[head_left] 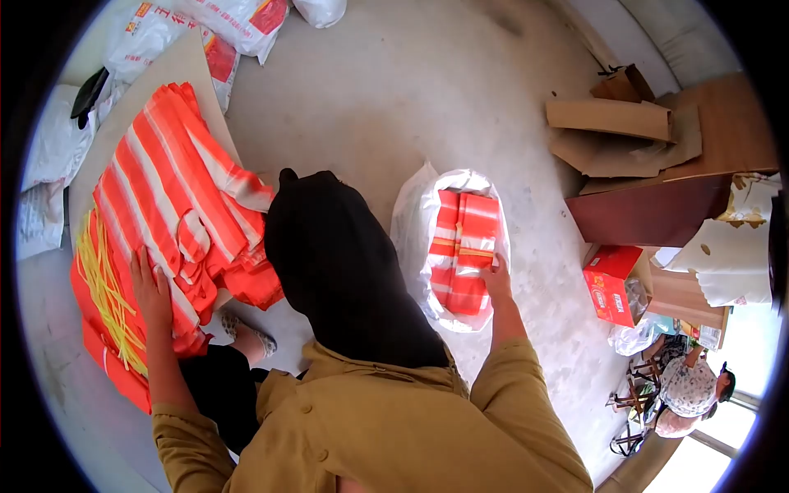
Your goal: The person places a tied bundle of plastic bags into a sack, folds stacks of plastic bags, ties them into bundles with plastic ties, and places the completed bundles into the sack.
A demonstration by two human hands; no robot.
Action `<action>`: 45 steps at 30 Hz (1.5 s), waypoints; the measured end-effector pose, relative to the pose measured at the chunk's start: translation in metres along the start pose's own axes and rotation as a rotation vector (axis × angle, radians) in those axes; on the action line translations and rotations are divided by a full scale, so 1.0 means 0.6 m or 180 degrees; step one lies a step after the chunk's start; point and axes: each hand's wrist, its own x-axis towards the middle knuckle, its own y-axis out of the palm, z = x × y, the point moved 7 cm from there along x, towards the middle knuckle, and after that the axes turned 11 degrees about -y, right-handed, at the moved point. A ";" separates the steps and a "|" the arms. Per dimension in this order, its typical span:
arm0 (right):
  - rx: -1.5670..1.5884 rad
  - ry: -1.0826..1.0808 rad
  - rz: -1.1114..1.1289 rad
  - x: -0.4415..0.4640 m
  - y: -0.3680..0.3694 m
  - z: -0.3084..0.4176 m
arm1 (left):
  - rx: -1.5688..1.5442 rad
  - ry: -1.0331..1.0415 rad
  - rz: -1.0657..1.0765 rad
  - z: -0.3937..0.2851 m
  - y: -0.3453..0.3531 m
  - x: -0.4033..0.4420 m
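on the floor (353,107), a bag (411,205) holds bundles (478,215); the right hand (497,281) is at their edge, grip i cannot tell. the left hand (150,289) lies flat, uncurled, on cloth (191,177).

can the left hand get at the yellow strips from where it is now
Probably yes: the left hand is at the striped cloth, right beside the yellow strips, which lie uncovered on top of the pile, and nothing visible stands between them.
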 end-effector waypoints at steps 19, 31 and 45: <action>-0.3041 -0.0665 0.0630 0.022 0.115 0.130 | -0.0022 0.0124 -0.0104 -0.026 -0.020 -0.005; -0.2578 -0.0382 0.0639 0.137 0.111 0.174 | 0.0085 -0.0019 -0.0042 -0.023 -0.016 -0.008; -0.3340 -0.1696 0.0437 0.119 0.122 0.197 | -0.0182 -0.0181 -0.0042 -0.022 -0.021 -0.006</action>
